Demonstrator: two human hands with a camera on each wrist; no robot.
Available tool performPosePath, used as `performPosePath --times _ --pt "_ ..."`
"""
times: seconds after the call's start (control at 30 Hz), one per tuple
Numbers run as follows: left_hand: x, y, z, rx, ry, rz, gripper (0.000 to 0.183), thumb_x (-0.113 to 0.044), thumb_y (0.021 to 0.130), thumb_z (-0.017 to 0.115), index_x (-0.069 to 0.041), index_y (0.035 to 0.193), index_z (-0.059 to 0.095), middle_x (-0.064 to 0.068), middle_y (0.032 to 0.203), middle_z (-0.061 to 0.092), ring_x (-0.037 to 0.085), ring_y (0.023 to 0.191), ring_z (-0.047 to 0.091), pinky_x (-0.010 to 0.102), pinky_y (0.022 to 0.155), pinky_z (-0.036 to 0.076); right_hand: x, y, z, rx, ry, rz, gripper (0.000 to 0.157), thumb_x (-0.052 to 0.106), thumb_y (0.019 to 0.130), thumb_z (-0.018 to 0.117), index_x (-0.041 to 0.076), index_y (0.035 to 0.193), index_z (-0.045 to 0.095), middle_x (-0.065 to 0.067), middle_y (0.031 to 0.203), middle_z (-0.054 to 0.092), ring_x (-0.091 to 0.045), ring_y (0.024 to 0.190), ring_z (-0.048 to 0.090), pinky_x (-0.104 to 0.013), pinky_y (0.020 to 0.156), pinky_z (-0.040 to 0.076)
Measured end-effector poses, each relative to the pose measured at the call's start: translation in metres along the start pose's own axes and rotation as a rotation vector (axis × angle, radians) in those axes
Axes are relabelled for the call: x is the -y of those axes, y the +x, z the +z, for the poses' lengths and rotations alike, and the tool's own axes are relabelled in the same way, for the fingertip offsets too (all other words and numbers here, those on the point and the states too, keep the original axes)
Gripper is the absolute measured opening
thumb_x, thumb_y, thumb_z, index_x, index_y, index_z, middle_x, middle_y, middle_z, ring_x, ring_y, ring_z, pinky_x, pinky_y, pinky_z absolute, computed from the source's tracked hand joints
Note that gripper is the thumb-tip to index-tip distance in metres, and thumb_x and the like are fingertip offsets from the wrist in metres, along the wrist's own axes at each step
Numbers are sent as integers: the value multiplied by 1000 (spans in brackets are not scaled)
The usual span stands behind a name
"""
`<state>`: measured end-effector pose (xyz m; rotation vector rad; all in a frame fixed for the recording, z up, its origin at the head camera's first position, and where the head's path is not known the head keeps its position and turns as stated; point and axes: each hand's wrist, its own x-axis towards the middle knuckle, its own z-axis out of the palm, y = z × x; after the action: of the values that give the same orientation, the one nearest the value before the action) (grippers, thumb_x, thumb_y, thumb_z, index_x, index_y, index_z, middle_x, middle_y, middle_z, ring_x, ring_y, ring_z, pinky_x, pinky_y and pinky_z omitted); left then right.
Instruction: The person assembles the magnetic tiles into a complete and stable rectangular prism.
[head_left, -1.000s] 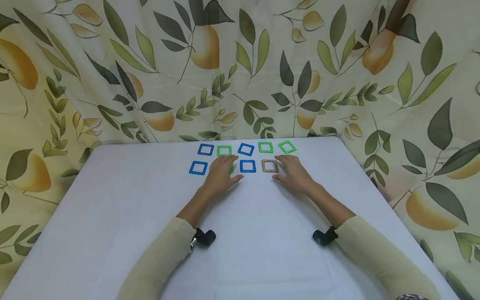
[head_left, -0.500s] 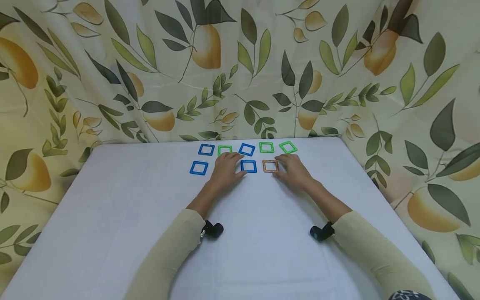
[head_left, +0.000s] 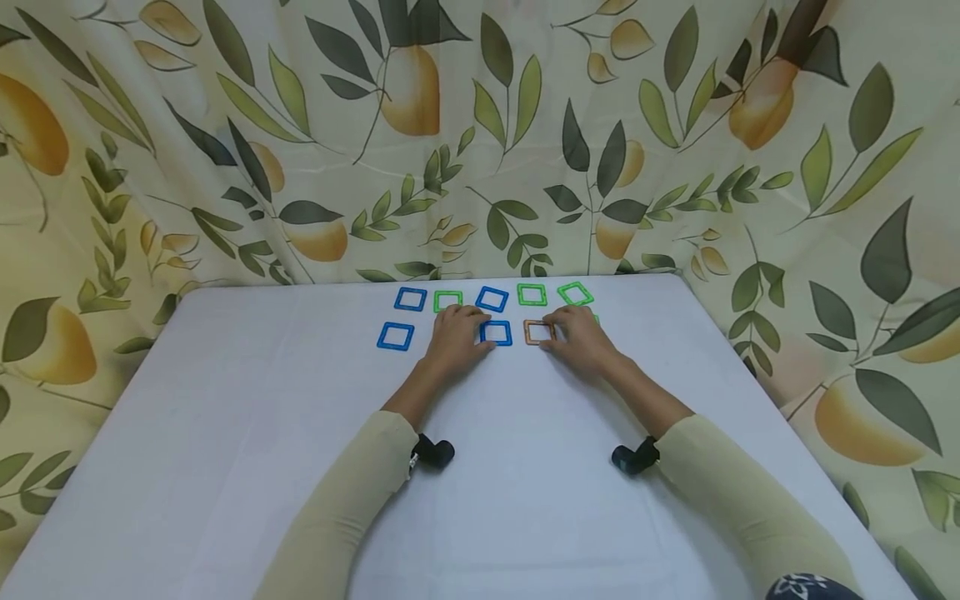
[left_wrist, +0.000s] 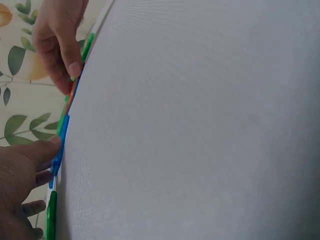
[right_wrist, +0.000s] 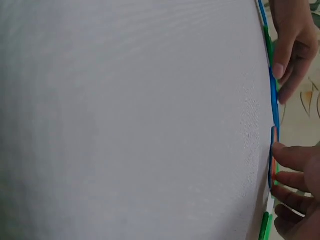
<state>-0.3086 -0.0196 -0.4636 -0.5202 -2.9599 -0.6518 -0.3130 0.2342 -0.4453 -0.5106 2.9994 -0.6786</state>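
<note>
Two rows of square plastic frames lie near the far table edge. My left hand (head_left: 456, 340) has its thumb and fingers at the near and far sides of a blue square frame (head_left: 496, 344), pinching it. On the orange square frame (head_left: 527, 332) to its right, my right hand (head_left: 582, 340) has a similar pinch by thumb and fingertips. In the left wrist view the left thumb lies against the blue frame (left_wrist: 64, 131). The right wrist view has the right thumb and a finger on the orange frame (right_wrist: 274, 162). Green frames are partly hidden under or behind both hands.
A blue frame (head_left: 395, 336) lies left of the left hand. Behind are a blue frame (head_left: 410, 299), a green frame (head_left: 448, 293), a tilted blue frame (head_left: 492, 289) and green frames (head_left: 532, 286). White cloth covers the table (head_left: 510, 500); a patterned curtain (head_left: 525, 208) hangs behind.
My left hand has moved right, off a green frame and onto the blue one. My right hand has shifted slightly left onto the orange frame, and a green edge shows beyond it.
</note>
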Motion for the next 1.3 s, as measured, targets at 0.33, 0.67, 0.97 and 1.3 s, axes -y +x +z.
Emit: performPosePath --times 0.33,0.67,0.97,1.3 --pt "-2 4 3 -3 28 -20 51 -38 98 76 -17 144 66 5 148 59 31 142 41 60 122 18 2 5 3 -13 0 -8 46 19 96 79 -1 136 67 -23 141 58 -42 137 45 -56 115 34" --pt "-2 5 2 -10 50 -20 52 -40 99 76 -18 145 66 5 149 58 30 142 41 61 122 18 10 8 5 -17 21 -5 45 19 96 79 0 136 68 -22 143 57 -41 140 43 -56 117 32" --pt "-1 3 5 -12 55 -20 52 -41 99 74 -18 145 65 4 149 58 30 141 42 62 121 19 12 8 11 -13 21 -1 46 21 97 78 2 137 67 -20 144 57 -40 140 43 -56 117 33" --pt "0 4 4 0 65 -7 53 -42 100 73 -18 146 65 5 150 57 31 141 42 63 122 18 14 10 12 -3 12 -7 43 19 96 79 2 135 69 -19 142 59 -39 139 44 -55 117 32"
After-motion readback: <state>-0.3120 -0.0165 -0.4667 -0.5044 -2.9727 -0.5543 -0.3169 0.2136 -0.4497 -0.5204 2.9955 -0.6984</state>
